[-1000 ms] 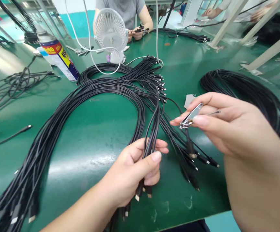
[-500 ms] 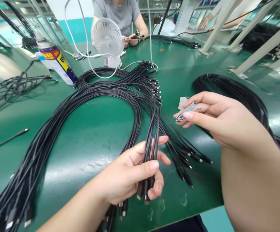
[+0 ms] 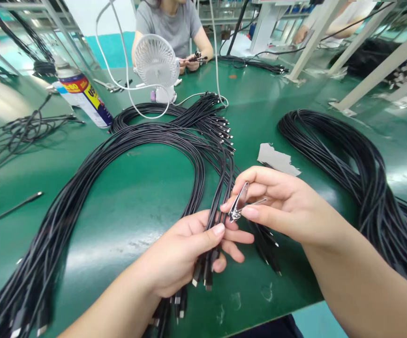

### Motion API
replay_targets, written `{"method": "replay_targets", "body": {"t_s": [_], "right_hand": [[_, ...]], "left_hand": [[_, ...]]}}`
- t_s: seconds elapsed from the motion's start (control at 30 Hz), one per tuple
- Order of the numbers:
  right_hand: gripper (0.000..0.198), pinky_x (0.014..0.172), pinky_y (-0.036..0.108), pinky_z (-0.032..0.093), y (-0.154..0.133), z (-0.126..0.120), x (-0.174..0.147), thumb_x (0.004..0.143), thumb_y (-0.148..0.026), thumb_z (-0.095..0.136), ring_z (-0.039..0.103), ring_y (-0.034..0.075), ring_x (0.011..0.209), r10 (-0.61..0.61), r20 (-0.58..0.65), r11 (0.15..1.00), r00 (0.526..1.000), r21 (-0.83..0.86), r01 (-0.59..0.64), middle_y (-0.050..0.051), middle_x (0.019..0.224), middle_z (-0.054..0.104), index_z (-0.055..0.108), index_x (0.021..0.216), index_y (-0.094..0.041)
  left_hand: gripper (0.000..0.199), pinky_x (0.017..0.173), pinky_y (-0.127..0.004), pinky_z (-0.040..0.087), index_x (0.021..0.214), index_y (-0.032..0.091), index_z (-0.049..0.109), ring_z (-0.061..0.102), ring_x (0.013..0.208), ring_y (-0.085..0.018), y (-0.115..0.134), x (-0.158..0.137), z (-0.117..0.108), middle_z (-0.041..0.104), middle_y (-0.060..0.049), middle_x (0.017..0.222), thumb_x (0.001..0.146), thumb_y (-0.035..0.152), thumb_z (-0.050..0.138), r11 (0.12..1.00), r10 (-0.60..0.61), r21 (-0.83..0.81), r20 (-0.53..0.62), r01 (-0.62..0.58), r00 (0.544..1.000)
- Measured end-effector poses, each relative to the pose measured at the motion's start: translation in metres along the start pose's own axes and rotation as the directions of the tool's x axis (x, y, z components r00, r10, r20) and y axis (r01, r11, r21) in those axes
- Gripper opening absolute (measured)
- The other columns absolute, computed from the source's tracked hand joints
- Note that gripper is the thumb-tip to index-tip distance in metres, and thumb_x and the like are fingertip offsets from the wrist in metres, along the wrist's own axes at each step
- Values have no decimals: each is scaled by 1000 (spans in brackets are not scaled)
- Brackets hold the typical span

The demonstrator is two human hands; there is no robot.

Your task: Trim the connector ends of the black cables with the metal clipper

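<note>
Several black USB cables (image 3: 218, 199) lie across my left hand (image 3: 192, 249), pinched under its thumb, with their plugs (image 3: 203, 274) hanging below the fingers. Between thumb and fingers of my right hand (image 3: 277, 202) is a silver nail clipper (image 3: 239, 203), its lever raised. The clipper's jaws are right by the held cables, just above my left thumb; whether they touch a cable I cannot tell. From my left hand the cables run back to a large looped cable bundle (image 3: 147, 134) on the green table (image 3: 129, 188).
Another black cable coil (image 3: 337, 145) lies at the right, near a torn grey paper piece (image 3: 277, 158). Behind the bundle stand a spray can (image 3: 86, 96) and a white fan (image 3: 157, 63). Loose cables (image 3: 24, 129) lie at left. Across the table a person (image 3: 171, 33) holds small black parts.
My right hand has moved left and down with the nail clipper, up to the cables in my left hand. The clipper's lever now stands further from its body. My left hand has shifted slightly.
</note>
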State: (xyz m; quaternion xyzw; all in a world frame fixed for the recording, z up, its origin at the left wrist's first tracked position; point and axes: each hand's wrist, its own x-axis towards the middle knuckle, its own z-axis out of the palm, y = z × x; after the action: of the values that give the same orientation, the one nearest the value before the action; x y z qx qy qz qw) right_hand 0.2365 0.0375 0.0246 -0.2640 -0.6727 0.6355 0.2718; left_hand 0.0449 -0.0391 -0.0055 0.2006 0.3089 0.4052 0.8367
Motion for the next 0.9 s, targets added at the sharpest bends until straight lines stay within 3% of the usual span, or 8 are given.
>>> {"method": "replay_targets", "body": {"t_s": [0.1, 0.2, 0.37, 0.63, 0.8, 0.9], "right_hand": [[16, 72, 24, 62, -3, -3, 0, 88, -25, 73, 77, 17, 81, 29, -28, 999, 999, -32, -30, 4, 90, 80, 58, 93, -22], [13, 72, 24, 63, -4, -4, 0, 88, -22, 71, 78, 17, 81, 5, -50, 998, 999, -54, -8, 3, 90, 80, 59, 93, -23], [13, 68, 22, 63, -4, -7, 2, 86, -18, 72, 78, 16, 77, -101, -145, 987, 984, -138, 81, 1, 83, 81, 61, 90, -24], [12, 74, 28, 65, 1, -1, 2, 88, -27, 76, 79, 19, 85, -218, -257, 973, 941, -135, 188, 1, 89, 82, 67, 95, -25], [19, 99, 37, 61, 6, 5, 1, 87, -30, 78, 77, 21, 102, -343, -348, 932, 873, -13, 361, -1, 94, 83, 70, 104, -26], [20, 92, 36, 64, 8, 8, -2, 87, -24, 78, 79, 22, 95, -315, -393, 937, 864, 19, 350, -1, 90, 83, 70, 105, -24]], "left_hand": [[25, 57, -19, 56, 95, 12, 70, 75, 75, -17, 0, 0, -2, 77, -18, 107, 82, 31, 80, 999, -18, 35, -14, 18, 1000], [30, 52, -22, 59, 93, 13, 68, 76, 67, -18, 1, -1, -1, 78, -15, 101, 80, 36, 82, 995, -46, 87, -51, 51, 998], [34, 49, -20, 60, 91, 11, 69, 73, 65, -15, 2, -1, 3, 79, -13, 96, 78, 40, 83, 980, 33, 197, -154, -2, 987], [33, 46, -17, 59, 83, 11, 69, 74, 57, -14, 3, 0, 5, 79, -6, 77, 69, 30, 91, 983, -63, 162, -166, 91, 984], [24, 52, -18, 61, 78, 10, 70, 73, 57, -12, 2, 0, 10, 78, -5, 73, 68, 17, 90, 996, -1, 91, -191, 19, 982], [19, 53, -18, 62, 78, 11, 71, 75, 61, -14, 2, -1, 11, 79, -5, 74, 71, 15, 88, 997, 69, 36, -197, -63, 978]]}}
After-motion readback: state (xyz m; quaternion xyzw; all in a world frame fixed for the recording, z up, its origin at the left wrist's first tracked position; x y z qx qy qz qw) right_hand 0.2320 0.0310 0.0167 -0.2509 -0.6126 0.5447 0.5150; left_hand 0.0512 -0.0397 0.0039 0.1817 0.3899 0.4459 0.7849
